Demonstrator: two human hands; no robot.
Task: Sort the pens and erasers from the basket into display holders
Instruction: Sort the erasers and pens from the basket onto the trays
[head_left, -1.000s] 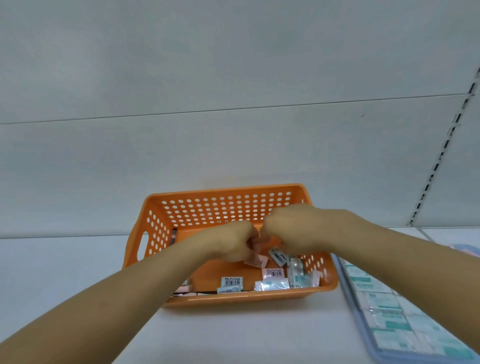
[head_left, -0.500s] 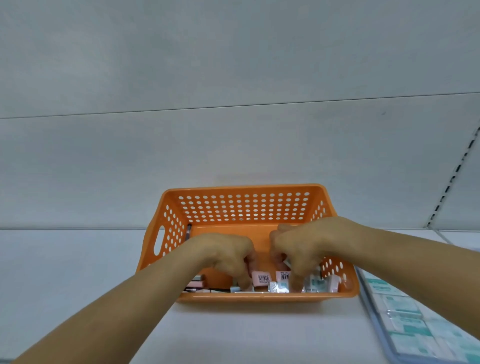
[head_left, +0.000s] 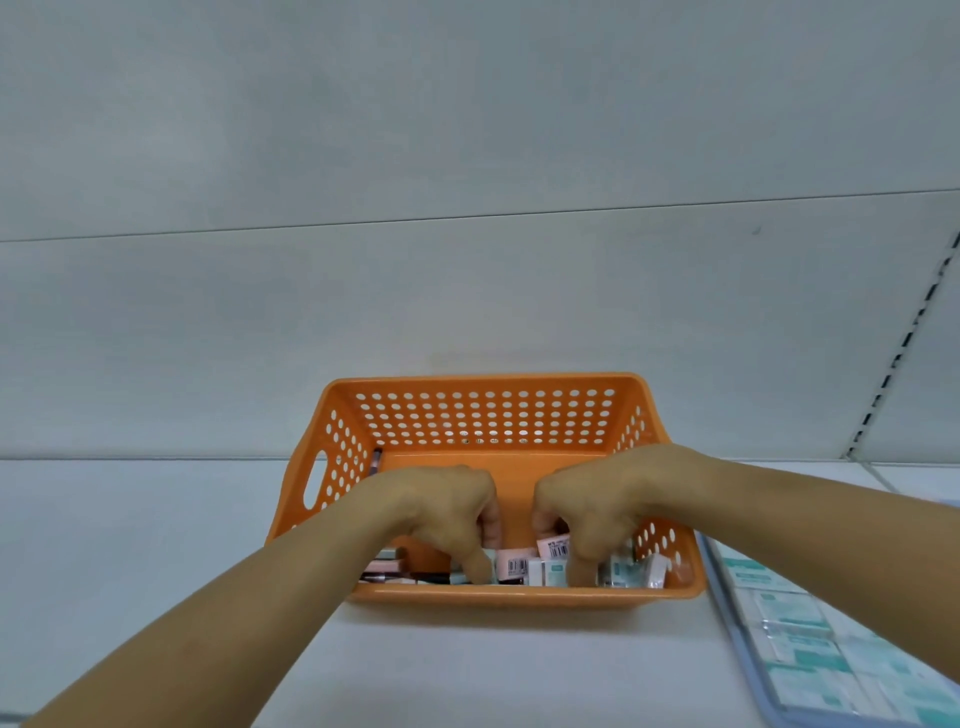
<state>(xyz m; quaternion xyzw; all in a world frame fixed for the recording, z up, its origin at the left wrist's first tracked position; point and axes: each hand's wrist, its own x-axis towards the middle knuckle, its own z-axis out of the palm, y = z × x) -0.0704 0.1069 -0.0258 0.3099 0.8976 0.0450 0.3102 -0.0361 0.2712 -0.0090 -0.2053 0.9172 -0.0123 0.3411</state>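
Both hands are down in the orange basket (head_left: 483, 415), knuckles up and fingers curled toward the pile at its near wall. The left hand (head_left: 441, 512) has its fingers bent with one fingertip pressed among the packets; whether it actually holds anything cannot be told. The right hand (head_left: 597, 506) looks to pinch a pink eraser (head_left: 554, 546) between thumb and fingers, though the contact is partly hidden. Between the 2 hands another pink eraser (head_left: 511, 566) with a barcode label lies flat, and white-and-teal erasers (head_left: 631, 570) crowd the near right corner. Dark pens (head_left: 410, 577) lie along the near wall under the left wrist, and 1 pen (head_left: 375, 461) leans in the far left corner. The basket sits on a white shelf (head_left: 130, 545); just right of it, a blue tray (head_left: 748, 670) holds rows of teal-labelled erasers.
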